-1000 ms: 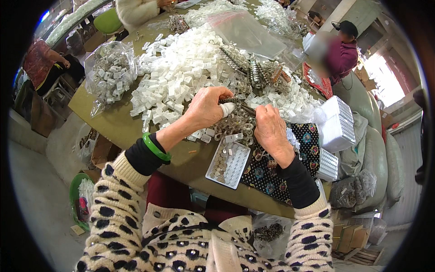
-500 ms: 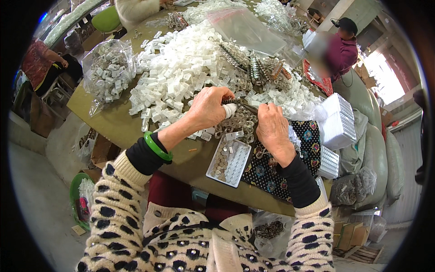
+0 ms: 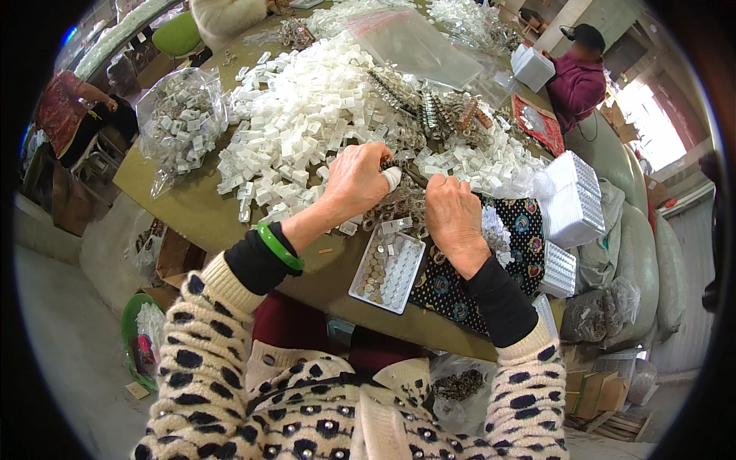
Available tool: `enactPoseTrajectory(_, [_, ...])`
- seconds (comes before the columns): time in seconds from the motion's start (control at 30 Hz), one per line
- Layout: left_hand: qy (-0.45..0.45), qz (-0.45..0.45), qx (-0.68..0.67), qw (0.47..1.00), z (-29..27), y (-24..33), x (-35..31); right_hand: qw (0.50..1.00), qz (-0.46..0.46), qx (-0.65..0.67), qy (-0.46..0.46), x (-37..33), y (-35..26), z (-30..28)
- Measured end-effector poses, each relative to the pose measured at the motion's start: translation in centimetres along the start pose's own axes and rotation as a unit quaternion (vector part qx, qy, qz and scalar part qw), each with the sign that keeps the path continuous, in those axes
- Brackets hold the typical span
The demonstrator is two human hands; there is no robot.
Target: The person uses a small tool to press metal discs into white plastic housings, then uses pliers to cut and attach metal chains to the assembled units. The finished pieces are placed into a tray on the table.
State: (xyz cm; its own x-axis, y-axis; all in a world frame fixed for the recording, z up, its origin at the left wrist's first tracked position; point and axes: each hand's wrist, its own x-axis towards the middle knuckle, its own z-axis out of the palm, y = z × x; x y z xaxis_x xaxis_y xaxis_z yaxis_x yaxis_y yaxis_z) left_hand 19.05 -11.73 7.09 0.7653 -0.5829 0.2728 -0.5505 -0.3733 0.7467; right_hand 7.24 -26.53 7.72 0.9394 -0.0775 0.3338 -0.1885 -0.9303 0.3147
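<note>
My left hand (image 3: pixel 355 182), with white wrapping on its thumb, is closed in a pinch on a dark strip of small linked pieces (image 3: pixel 391 162). My right hand (image 3: pixel 454 218) is curled round a dark slender tool (image 3: pixel 416 175), whose tip points toward the strip. The tool's exact kind is hidden by my fingers. Below both hands lies a heap of metallic ring-like pieces (image 3: pixel 406 201). Nearer to me, a white tray with small wells (image 3: pixel 404 276) holds several round pieces (image 3: pixel 373 270) on its left side. A clear block rests on its far edge.
A large pile of clear-white plastic blocks (image 3: pixel 299 115) spreads behind my hands. A filled clear bag (image 3: pixel 184 119) stands left. Stacked white trays (image 3: pixel 571 201) and patterned dark cloth (image 3: pixel 525 230) lie right. Across the table a person in purple (image 3: pixel 575 84) holds a white stack (image 3: pixel 532 67).
My right hand has shifted slightly left, closer to my left hand, which stays near its place. The person across the table has raised the white stack into clearer view.
</note>
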Motion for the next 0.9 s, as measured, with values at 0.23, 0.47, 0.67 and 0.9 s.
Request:
enactPoseTrajectory(0.23, [-0.016, 0.002, -0.128, 0.992, -0.1, -0.4, 0.0, 0.996, 0.039, 0.042, -0.072, -0.1, 2.7, 0.5])
enactPoseTrajectory(0.47, [-0.053, 0.0, -0.226, 0.973, -0.5, -0.3, 0.1, 0.992, 0.031, 0.117, -0.045, -0.1, 2.8, -0.7])
enactPoseTrajectory(0.67, [-0.053, 0.034, -0.215, 0.975, -0.3, -0.4, -0.3, 0.99, 0.009, 0.134, -0.041, 0.1, 1.4, -1.0])
enactPoseTrajectory(0.9, [0.001, 0.058, -0.209, 0.976, 0.1, -0.2, -0.6, 0.998, -0.013, 0.056, -0.013, 0.1, 0.9, -0.7])
